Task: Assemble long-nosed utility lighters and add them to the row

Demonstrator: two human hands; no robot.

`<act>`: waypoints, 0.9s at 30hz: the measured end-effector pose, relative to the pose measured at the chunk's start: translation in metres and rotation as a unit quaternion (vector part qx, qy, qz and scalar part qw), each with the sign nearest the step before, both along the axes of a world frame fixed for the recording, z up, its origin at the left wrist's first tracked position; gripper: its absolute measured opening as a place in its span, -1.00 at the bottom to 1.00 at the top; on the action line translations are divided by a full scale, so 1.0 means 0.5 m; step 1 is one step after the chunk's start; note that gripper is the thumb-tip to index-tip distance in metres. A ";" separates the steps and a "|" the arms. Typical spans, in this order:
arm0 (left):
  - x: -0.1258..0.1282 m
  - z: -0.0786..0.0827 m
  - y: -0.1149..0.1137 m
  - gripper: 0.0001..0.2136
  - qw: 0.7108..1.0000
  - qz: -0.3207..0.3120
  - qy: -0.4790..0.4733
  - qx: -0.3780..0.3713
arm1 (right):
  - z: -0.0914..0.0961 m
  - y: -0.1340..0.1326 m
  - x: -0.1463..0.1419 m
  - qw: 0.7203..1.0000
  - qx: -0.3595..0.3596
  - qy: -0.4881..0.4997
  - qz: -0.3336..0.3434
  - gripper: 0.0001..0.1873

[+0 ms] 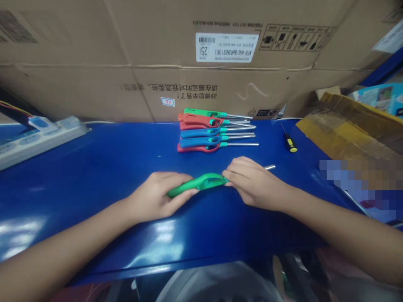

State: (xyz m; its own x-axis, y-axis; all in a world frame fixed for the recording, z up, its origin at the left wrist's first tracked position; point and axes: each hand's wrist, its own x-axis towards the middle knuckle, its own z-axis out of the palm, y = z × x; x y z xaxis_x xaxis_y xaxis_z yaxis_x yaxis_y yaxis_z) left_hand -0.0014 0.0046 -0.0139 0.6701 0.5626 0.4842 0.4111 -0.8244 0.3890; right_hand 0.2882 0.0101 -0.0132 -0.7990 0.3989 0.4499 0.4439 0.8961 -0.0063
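Observation:
A green long-nosed lighter [201, 183] lies across the blue tabletop [103, 167] between my hands. My left hand [157, 197] is closed round its handle end. My right hand [252, 182] is closed over its front, where the metal tube [270, 167] sticks out to the right. Behind them sits a neat row of several finished lighters [208, 133] in green, red and blue, their metal tubes pointing right.
A small screwdriver with a yellow and black handle [289, 142] lies right of the row. Large cardboard boxes [189, 63] wall off the back. A white power strip [40, 134] rests at the left. A brown carton [349, 126] stands at the right.

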 end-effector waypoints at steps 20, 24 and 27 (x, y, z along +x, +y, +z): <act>-0.016 0.034 0.024 -0.68 0.975 0.033 0.160 0.153 | 0.028 0.020 0.016 0.994 -0.023 -0.075 -0.080 -0.65; -0.013 0.021 0.020 -0.74 0.983 0.017 0.147 0.105 | 0.021 0.014 0.013 0.991 0.020 -0.099 -0.086 -0.60; -0.012 0.013 0.017 -0.76 0.986 0.008 0.135 0.092 | 0.018 0.007 0.011 0.991 0.023 -0.104 -0.086 -0.62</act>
